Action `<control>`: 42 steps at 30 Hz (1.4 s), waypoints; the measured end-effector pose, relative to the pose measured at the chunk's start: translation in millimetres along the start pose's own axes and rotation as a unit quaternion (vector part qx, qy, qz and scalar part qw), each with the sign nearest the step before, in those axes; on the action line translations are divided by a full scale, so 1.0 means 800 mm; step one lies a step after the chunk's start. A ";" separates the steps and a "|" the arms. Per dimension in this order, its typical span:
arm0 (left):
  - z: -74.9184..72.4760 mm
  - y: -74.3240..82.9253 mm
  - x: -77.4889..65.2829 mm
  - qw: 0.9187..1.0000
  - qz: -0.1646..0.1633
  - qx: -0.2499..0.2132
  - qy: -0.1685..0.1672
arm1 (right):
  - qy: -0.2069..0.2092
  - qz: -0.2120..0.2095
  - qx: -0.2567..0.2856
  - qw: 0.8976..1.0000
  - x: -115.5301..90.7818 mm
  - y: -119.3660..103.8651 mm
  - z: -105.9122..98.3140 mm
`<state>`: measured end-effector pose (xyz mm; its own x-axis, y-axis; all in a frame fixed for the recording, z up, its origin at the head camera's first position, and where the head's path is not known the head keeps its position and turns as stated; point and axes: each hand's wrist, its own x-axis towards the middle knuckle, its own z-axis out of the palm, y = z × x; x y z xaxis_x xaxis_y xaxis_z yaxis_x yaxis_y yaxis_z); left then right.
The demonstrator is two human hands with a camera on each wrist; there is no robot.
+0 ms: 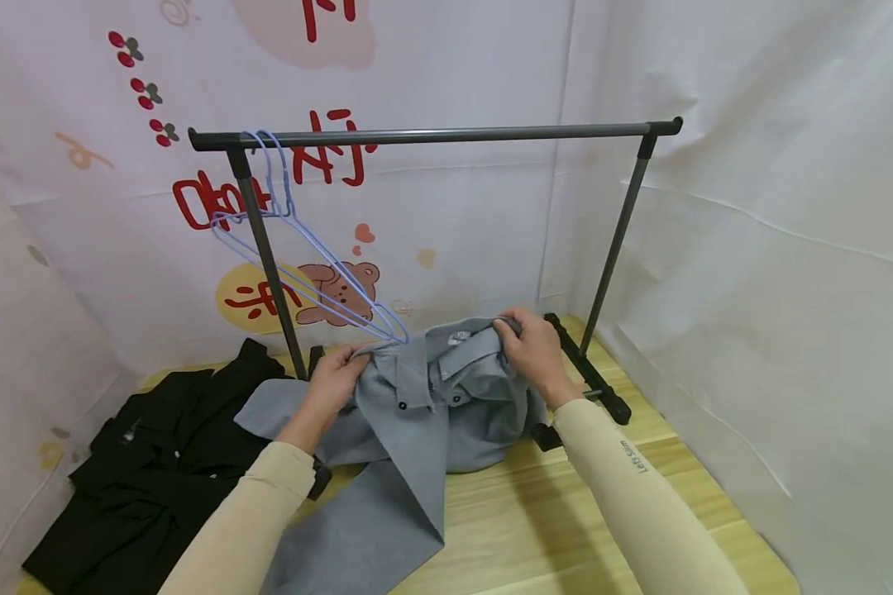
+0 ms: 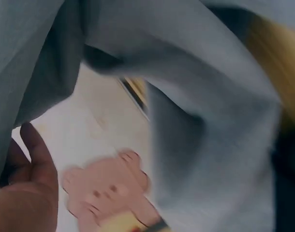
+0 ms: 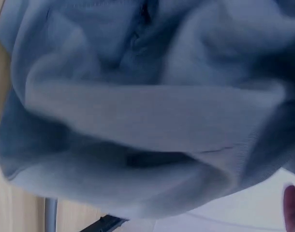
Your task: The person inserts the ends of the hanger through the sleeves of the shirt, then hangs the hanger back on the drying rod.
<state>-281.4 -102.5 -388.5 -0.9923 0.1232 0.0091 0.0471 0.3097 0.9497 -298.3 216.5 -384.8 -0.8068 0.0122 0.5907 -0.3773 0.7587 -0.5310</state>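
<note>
A grey button-up shirt (image 1: 409, 430) hangs loosely between both hands, its collar at the top and its lower part spread over the table. My left hand (image 1: 332, 382) pinches the cloth left of the collar; the left wrist view shows thumb and fingers (image 2: 38, 157) at the fabric's edge. On the other side, my right hand (image 1: 533, 351) grips the shirt near its right shoulder, and just a fingertip (image 3: 291, 208) shows in the right wrist view. Two light-blue hangers (image 1: 342, 277) dangle from the rack's left end, their lower corners overlapping the shirt's top edge in the head view.
The dark metal rack (image 1: 446, 135) stands across the table, with its right foot (image 1: 588, 372) beyond my right hand. A crumpled black garment (image 1: 156, 471) lies at the left. Printed white cloth (image 1: 446, 223) hangs behind. Wooden table surface (image 1: 565, 521) shows at the front right.
</note>
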 end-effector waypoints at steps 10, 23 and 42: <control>-0.056 -0.080 -0.027 0.986 -0.002 0.168 -0.008 | -0.233 -0.004 -0.019 0.972 -0.040 -0.007 0.057; -0.053 -0.117 -0.052 0.942 0.045 0.334 -0.002 | -0.315 -0.043 -0.078 0.945 -0.081 -0.019 0.092; -0.014 -0.100 -0.051 0.982 0.031 0.176 -0.060 | -0.226 0.009 0.031 0.974 -0.013 -0.060 0.053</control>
<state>-246.4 -142.8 -461.2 -0.9666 0.2561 0.0053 0.1637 0.6016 0.7818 -291.3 152.2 -391.2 -0.9258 -0.2740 0.2603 -0.3769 0.7206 -0.5820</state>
